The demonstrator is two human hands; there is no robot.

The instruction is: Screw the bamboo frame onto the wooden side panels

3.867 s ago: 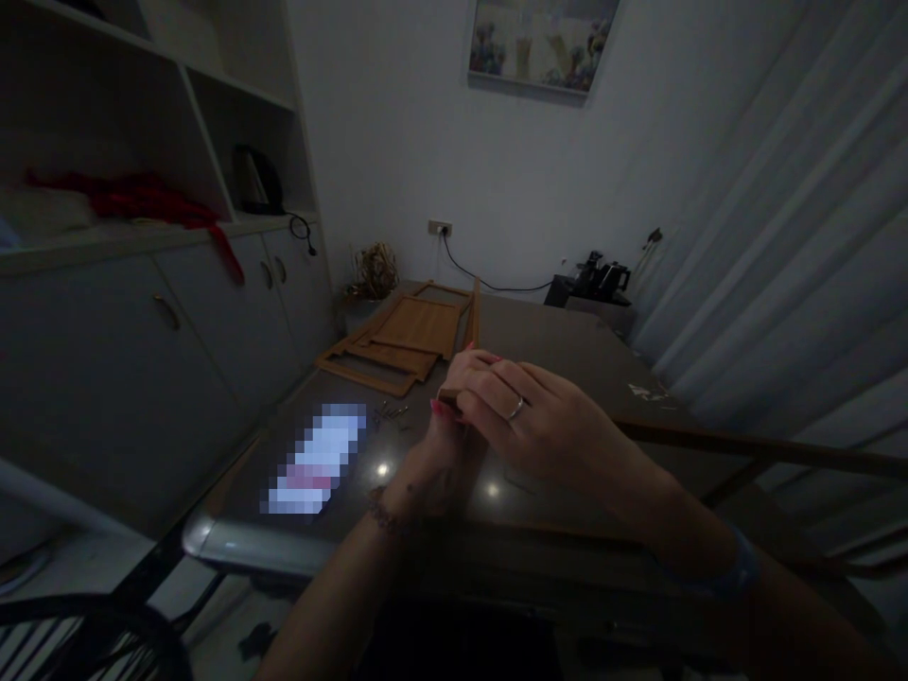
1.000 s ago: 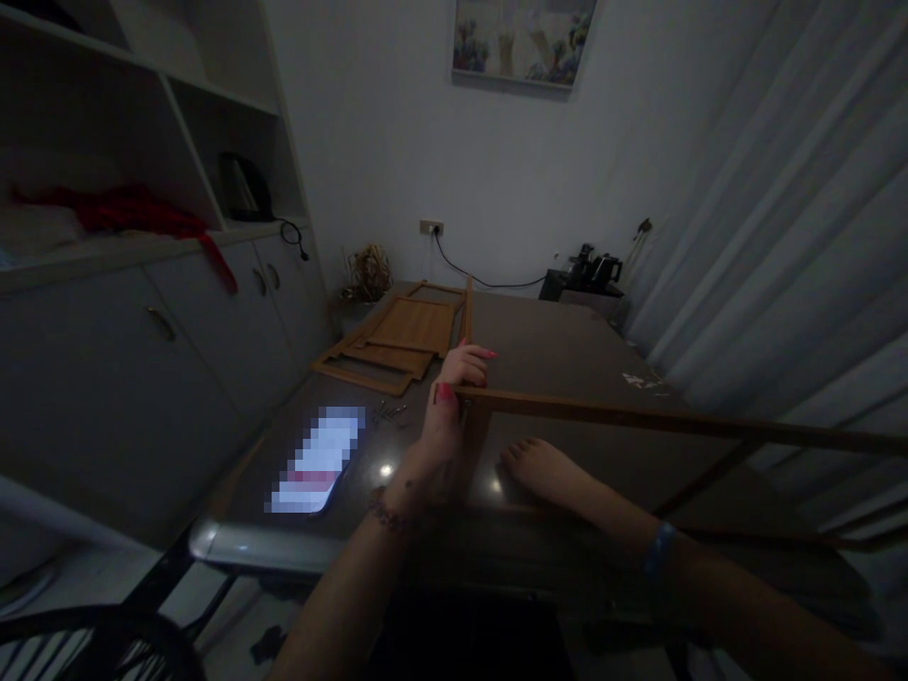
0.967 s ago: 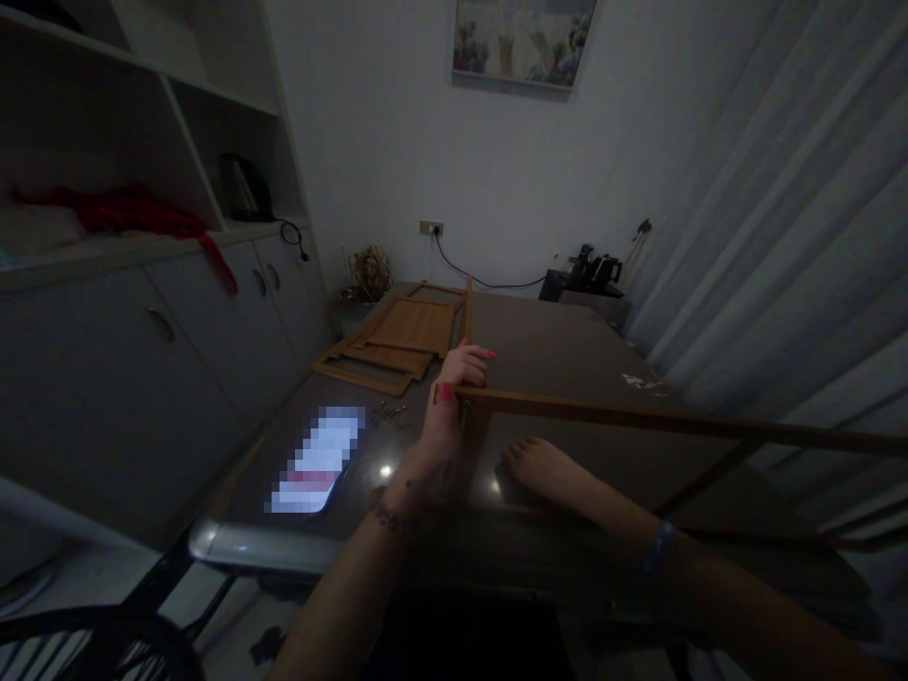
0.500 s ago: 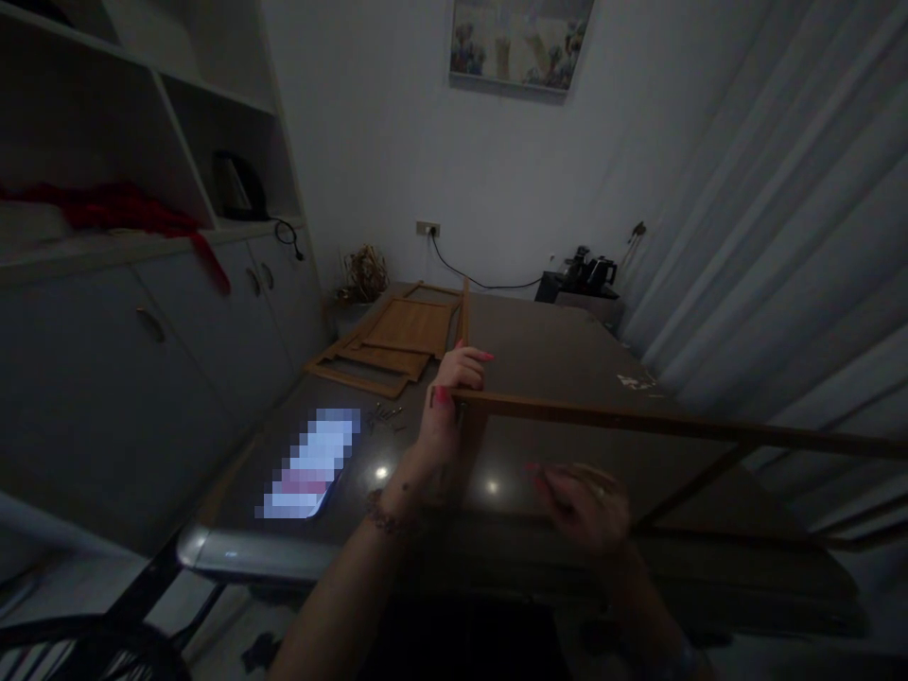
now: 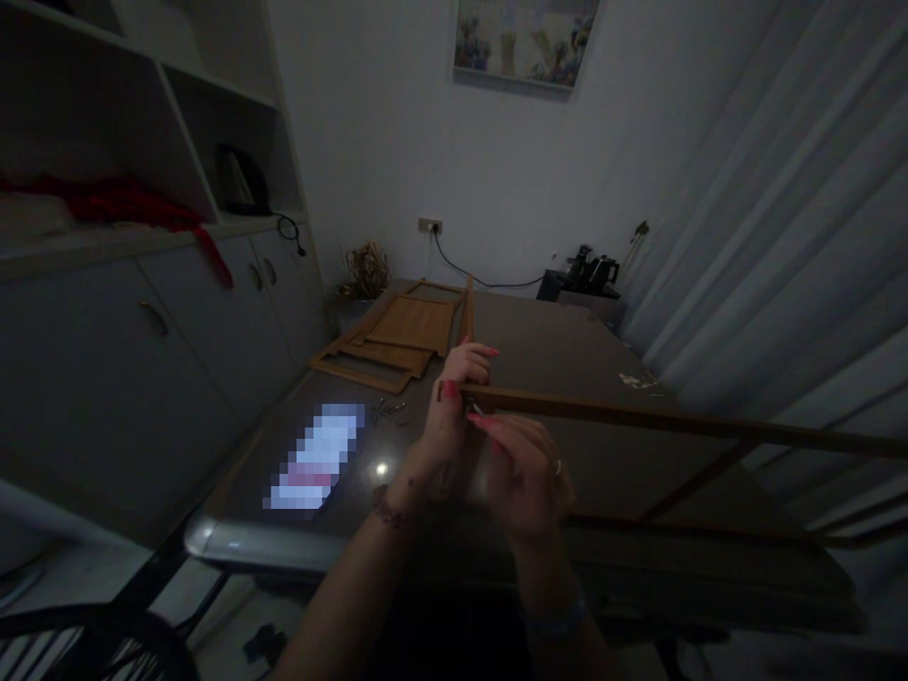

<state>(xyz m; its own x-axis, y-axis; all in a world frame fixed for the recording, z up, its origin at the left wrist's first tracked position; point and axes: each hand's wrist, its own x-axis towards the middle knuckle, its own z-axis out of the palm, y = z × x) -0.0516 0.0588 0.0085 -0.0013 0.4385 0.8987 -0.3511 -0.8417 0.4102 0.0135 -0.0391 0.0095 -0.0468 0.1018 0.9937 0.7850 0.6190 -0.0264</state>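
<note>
My left hand (image 5: 454, 402) is wrapped round the corner of a wooden frame (image 5: 610, 410), its thumb on the end of the top rail. The frame stretches to the right, with crosspieces below the rail. My right hand (image 5: 529, 468) is closed in a pinch just under that corner. Between its fingertips shows a small, thin, shiny metal piece (image 5: 475, 408), touching or very near the underside of the rail; its exact kind is too small to tell. Several screws (image 5: 389, 410) lie loose on the table, left of my left hand.
Flat wooden panels and frames (image 5: 408, 326) lie stacked farther back on the table (image 5: 539, 331). A lit, blurred-out phone (image 5: 316, 459) lies at the left. White scraps (image 5: 638, 382) are at the right, near the curtain (image 5: 801, 236). A black chair (image 5: 92, 634) stands at the lower left.
My right hand has moved left and up, from beneath the rail to the frame's corner beside my left thumb. My left hand keeps its hold on the corner.
</note>
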